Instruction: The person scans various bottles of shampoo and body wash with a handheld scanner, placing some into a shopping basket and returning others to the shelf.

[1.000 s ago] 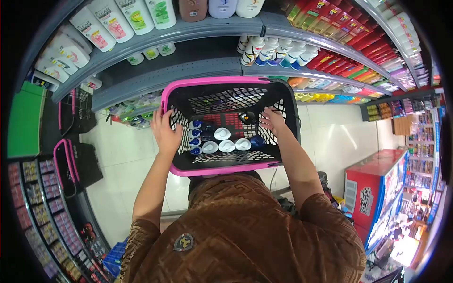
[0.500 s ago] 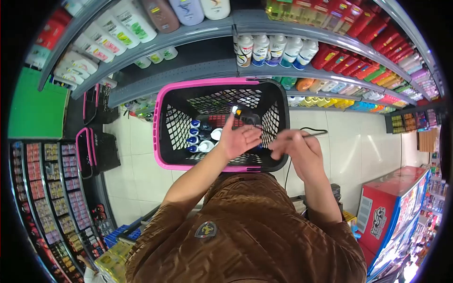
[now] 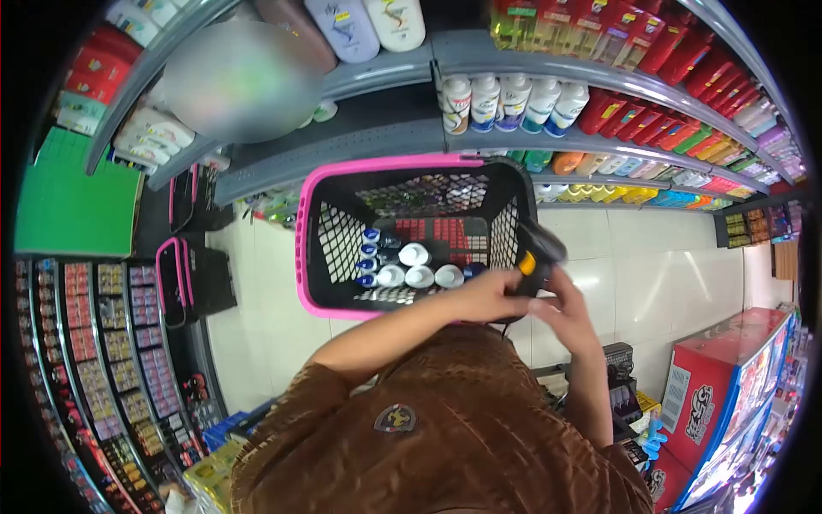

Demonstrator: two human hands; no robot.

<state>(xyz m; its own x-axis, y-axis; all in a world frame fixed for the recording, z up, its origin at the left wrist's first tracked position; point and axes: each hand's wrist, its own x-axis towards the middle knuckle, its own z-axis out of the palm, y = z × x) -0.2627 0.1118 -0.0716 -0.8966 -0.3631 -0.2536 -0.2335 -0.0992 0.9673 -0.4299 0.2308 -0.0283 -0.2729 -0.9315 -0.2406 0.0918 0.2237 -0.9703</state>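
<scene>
A black barcode scanner (image 3: 539,250) with a yellow trigger is tilted over the right rim of the shopping basket (image 3: 301,248). My left hand (image 3: 492,295) reaches across to the right, its fingers closed around the scanner's handle. Beside the handle is my right hand (image 3: 569,321), thumb and fingers apart; whether it touches the handle is hard to see. Inside the black basket with the pink rim stand several white-capped bottles (image 3: 418,276) and a column of blue-capped bottles (image 3: 368,255).
Store shelves (image 3: 377,77) with shampoo and spray bottles run behind the basket. More pink-and-black baskets (image 3: 205,278) stand at the left, near a rack of small packets (image 3: 111,343). A red freezer (image 3: 728,368) is at the right. Pale tiles (image 3: 599,265) cover the floor.
The scanner has moved from over the basket's interior to its right rim. My left hand has swung right and gone from open to closed on it. My right hand has dropped slightly.
</scene>
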